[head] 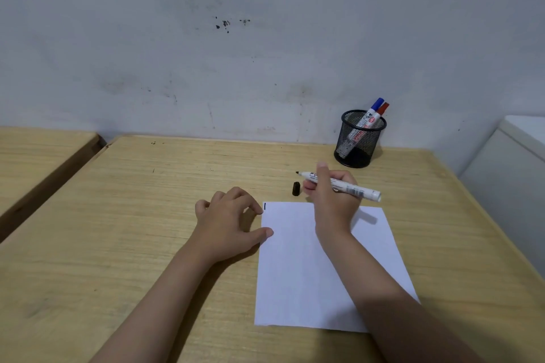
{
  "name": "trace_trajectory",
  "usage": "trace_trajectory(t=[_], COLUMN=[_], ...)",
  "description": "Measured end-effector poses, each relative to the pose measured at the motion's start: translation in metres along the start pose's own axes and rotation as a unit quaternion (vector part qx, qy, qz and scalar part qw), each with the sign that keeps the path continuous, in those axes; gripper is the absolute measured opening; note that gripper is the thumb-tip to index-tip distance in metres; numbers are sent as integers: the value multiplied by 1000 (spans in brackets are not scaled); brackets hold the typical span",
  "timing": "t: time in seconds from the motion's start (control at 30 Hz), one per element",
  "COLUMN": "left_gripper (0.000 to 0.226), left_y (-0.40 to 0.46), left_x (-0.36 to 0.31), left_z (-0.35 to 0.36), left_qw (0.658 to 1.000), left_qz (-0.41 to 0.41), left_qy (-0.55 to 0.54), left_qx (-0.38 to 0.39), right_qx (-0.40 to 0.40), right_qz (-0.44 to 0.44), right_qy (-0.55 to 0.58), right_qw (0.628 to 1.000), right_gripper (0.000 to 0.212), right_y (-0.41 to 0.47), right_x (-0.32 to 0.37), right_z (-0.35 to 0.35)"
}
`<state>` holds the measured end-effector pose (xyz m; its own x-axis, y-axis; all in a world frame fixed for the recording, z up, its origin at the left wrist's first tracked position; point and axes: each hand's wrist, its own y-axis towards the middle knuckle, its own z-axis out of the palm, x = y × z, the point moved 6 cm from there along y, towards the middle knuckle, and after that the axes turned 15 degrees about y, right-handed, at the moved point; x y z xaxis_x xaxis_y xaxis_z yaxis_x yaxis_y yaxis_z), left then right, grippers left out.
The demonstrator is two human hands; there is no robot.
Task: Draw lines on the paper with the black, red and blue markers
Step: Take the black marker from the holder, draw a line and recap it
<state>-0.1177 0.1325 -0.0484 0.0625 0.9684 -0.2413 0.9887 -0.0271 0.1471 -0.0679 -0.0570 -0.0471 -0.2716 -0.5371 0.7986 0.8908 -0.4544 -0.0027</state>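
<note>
A white sheet of paper (298, 268) lies on the wooden table, with one short dark stroke near its top left corner. My right hand (333, 200) holds the uncapped black marker (354, 187) level above the paper's top edge, tip pointing left. The marker's black cap (296, 188) lies on the table just beyond the paper. My left hand (230, 224) rests on the table, fingers apart, its fingertips and thumb touching the paper's left edge. The blue marker (376, 105) and the red marker (382, 109) stand in the black mesh cup (358, 141).
The wooden table (147, 230) meets a grey wall at the back. A second wooden table (35, 162) stands to the left across a gap. A white cabinet (513, 162) stands at the table's right side.
</note>
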Motion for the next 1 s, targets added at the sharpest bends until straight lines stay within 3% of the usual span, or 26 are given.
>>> trace_trajectory(t=[0.17, 0.23, 0.33, 0.5, 0.6, 0.67, 0.77, 0.87, 1.0], left_gripper=[57, 59, 44, 24, 15, 12, 13, 13, 13], left_y=[16, 30, 54, 75, 76, 74, 67, 61, 53], left_x=[-16, -28, -46, -64, -63, -59, -58, -66, -85], left_z=[-4, -4, -1, 15, 5, -8, -27, -37, -42], left_qw=[996, 994, 993, 997, 984, 949, 858, 782, 750], left_qz=[3, 12, 11, 35, 3, -47, -79, -90, -81], left_qy=[-49, -77, -112, -72, -177, -307, -506, -616, -655], left_qx=[81, 71, 20, 16, -22, -46, -43, -3, 35], right_qx=[-41, -52, -49, -33, -14, 21, 94, 134, 156], right_qz=[-17, -18, -28, -38, -40, -38, -49, -79, -101], right_qy=[24, 17, -11, -11, 5, 14, -6, -48, -69], right_qw=[999, 998, 998, 999, 999, 999, 994, 987, 980], right_gripper=[18, 18, 17, 18, 18, 20, 23, 22, 21], right_y=[8, 9, 8, 9, 13, 14, 12, 7, 1], right_x=[10, 9, 8, 15, 36, 58, 91, 110, 120], right_z=[-6, -10, -12, -8, -1, 6, 15, 15, 12])
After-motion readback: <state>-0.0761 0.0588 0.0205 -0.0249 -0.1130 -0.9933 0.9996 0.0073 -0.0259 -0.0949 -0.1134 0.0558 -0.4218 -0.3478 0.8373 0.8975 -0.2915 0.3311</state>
